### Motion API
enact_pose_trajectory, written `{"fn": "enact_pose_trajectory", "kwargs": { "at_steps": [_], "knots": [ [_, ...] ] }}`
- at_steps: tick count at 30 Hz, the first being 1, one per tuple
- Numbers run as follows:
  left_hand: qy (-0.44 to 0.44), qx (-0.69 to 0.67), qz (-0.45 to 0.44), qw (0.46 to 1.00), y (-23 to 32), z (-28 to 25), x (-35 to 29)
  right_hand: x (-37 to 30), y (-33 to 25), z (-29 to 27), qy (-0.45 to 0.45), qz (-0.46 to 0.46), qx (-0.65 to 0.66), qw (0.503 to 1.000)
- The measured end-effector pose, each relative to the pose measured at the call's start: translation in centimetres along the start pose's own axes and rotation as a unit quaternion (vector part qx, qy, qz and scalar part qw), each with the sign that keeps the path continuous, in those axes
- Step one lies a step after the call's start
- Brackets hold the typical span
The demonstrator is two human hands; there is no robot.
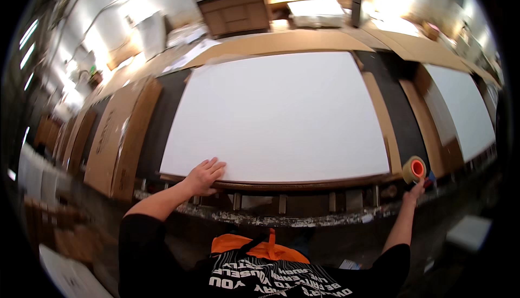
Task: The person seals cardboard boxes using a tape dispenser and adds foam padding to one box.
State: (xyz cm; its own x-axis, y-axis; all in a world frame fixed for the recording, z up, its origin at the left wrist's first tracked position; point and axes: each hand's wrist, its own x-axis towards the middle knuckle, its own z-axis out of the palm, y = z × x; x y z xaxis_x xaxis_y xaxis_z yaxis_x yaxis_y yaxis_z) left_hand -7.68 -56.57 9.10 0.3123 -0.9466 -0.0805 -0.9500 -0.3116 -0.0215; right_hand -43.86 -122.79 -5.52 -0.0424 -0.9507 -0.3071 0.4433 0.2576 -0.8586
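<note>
A large white flat sheet (281, 114) lies on top of a brown panel or carton, whose edge shows along the near side. My left hand (206, 176) rests on its near left corner area, fingers stretched out over the white surface and the thumb side by the edge. At the far right of the near edge, my right hand (415, 192) is closed around the handle of a tape dispenser (429, 181). It carries a wide roll of tan tape (410, 171) with an orange core. The tape stands just off the sheet's near right corner.
A roller conveyor (282, 203) runs beneath. To the left stand long cardboard cartons (111, 141); at right is an opened carton with another white sheet (463, 111). Flat cardboard (281, 41) lies along the far side, with a brown cabinet (236, 19) behind it.
</note>
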Motion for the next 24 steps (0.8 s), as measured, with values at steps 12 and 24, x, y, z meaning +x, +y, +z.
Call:
{"fn": "enact_pose_trajectory", "kwargs": {
  "at_steps": [12,24],
  "knots": [
    [-0.046,0.005,-0.12,0.992,4.1,-0.8,1.1,-12.9,-4.4,4.8,-0.399,-0.471,-0.412,0.67],
    [0.089,-0.087,0.013,0.992,-2.2,1.8,4.5,-21.4,0.7,16.6,-0.563,-0.416,-0.651,0.293]
  ]
}}
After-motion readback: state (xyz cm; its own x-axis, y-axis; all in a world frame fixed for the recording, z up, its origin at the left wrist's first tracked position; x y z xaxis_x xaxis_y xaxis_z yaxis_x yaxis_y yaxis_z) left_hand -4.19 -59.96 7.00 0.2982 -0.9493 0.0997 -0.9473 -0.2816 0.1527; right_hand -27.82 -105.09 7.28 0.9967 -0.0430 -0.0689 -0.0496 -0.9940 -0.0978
